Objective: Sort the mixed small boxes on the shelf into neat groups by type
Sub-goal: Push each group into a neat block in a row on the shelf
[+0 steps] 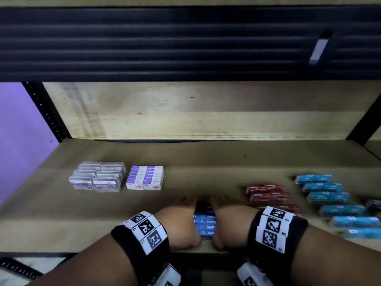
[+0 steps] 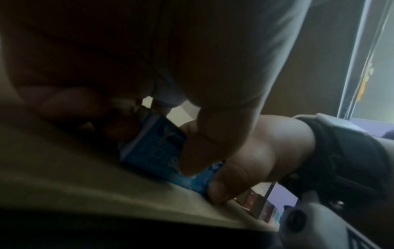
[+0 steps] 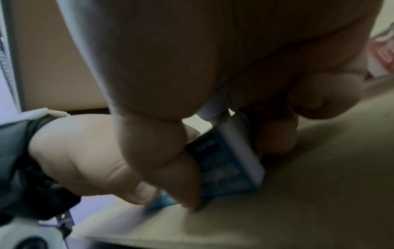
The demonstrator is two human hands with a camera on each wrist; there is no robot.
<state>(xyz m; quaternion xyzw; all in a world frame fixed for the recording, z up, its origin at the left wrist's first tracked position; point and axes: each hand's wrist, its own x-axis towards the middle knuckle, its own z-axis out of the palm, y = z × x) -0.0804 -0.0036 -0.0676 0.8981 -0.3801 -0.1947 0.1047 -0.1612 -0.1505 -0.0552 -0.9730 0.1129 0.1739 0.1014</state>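
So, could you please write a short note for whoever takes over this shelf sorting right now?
Left hand and right hand: each grips one side of the row of dark blue staple boxes at the shelf front edge.
Done: clear paper clip boxes and purple-white boxes stand in neat blocks at the left.
Left: set the blue row down, then tidy the loose red staple boxes and the scattered light blue boxes on the right; a dark box sits at the far right edge.
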